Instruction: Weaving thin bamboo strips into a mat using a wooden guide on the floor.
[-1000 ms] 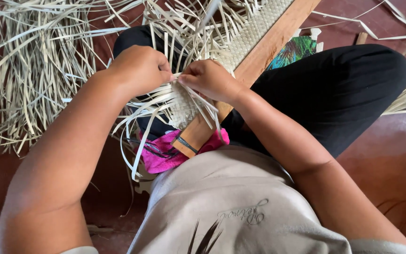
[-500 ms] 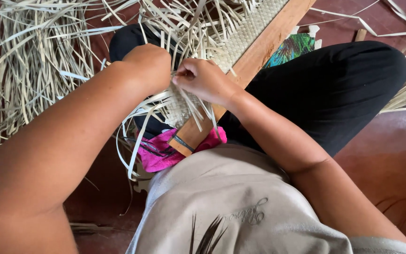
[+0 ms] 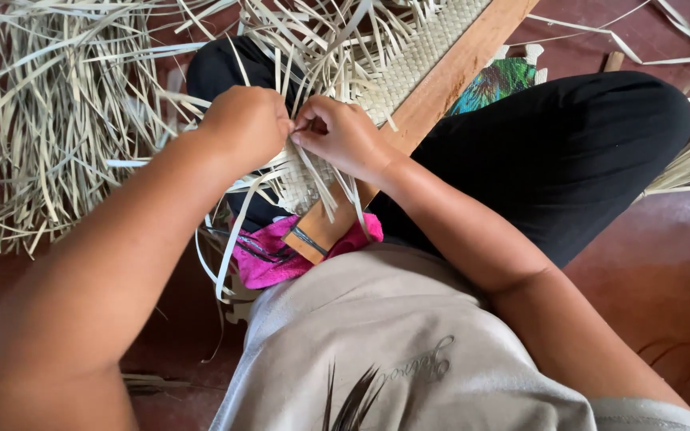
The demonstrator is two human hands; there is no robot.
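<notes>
Lighting: soft, even daylight, moderately bright, with no glare or blown highlights. Shadows: faint and diffuse, deepest under the pale straw strips (image 3: 57, 136) and below the left hand (image 3: 245, 128). Focus: sharp at centre; the near forearm and grey shirt (image 3: 409, 351) were slightly soft. Distortion: mild wide-angle stretch toward the edges. Colour: warm, saturated on the red floor (image 3: 664, 263).

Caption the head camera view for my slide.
Left hand and right hand pinch pale leaf strips of a woven mat on a wooden board.
</notes>
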